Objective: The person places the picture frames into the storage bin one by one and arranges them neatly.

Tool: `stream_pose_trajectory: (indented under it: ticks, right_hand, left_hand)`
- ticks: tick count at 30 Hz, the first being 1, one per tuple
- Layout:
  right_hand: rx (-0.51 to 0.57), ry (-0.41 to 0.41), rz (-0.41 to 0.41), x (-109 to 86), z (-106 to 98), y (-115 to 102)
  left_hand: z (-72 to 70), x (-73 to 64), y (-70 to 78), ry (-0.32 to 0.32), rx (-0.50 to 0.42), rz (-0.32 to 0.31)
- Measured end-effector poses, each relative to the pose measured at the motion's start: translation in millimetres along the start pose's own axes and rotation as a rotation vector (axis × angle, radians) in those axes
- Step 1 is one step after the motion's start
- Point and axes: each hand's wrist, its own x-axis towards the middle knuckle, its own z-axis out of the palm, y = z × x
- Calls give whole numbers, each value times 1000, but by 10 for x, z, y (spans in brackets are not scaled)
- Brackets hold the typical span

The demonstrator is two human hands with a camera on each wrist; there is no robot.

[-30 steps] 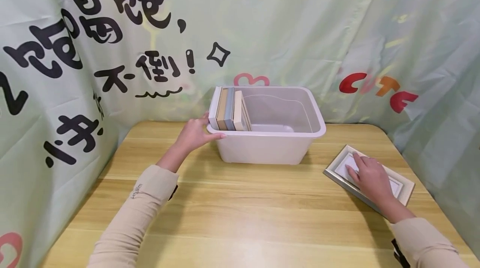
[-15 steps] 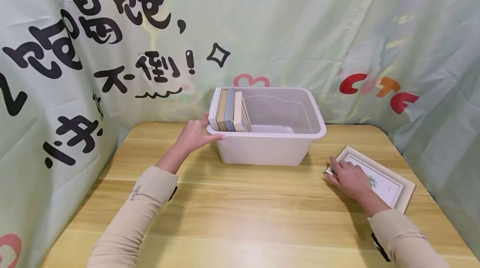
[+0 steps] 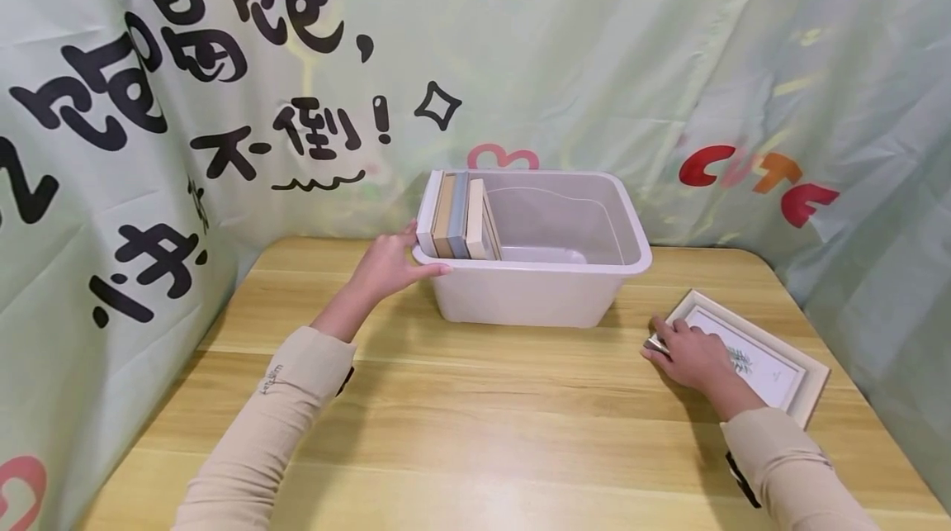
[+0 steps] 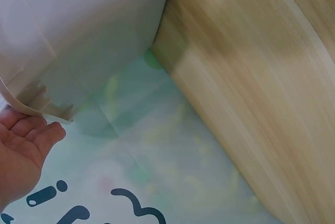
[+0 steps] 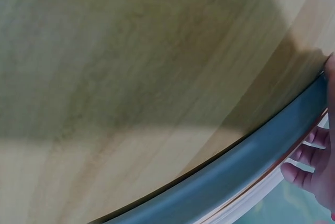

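Note:
A light grey plastic bin (image 3: 527, 293) stands at the back of the table. My left hand (image 3: 386, 268) holds its left rim, thumb along the front edge; the left wrist view shows the fingers (image 4: 32, 130) bent at the rim. Upright at the bin's left end are several picture frames (image 3: 456, 221) in white, tan, blue-grey and cream, packed side by side. On the right lies a cream picture frame (image 3: 816, 382) with a plant print, face up. My right hand (image 3: 694, 357) grips its left end between thumb and fingers. In the right wrist view its side edge (image 5: 220, 174) runs beneath the hand.
The wooden table (image 3: 475, 415) has rounded back corners. A pale green printed curtain (image 3: 579, 60) hangs close behind it and along both sides. The bin's right part (image 3: 557, 217) shows bare walls and floor.
My right hand has slid left from the middle of the picture frame to its left end and taken hold there, uncovering the plant print. My left hand stays on the bin.

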Motion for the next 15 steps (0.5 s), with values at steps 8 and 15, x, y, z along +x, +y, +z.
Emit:
stream_pose_trajectory:
  ticks: [8,15]
  right_hand:
    - [63,-44,-10,30,18,24]
    - [82,15,-97,40,-10,36]
  left_hand:
    - [-5,-2,-1,0,6,2]
    - [-6,-6,-1,5,-4,5]
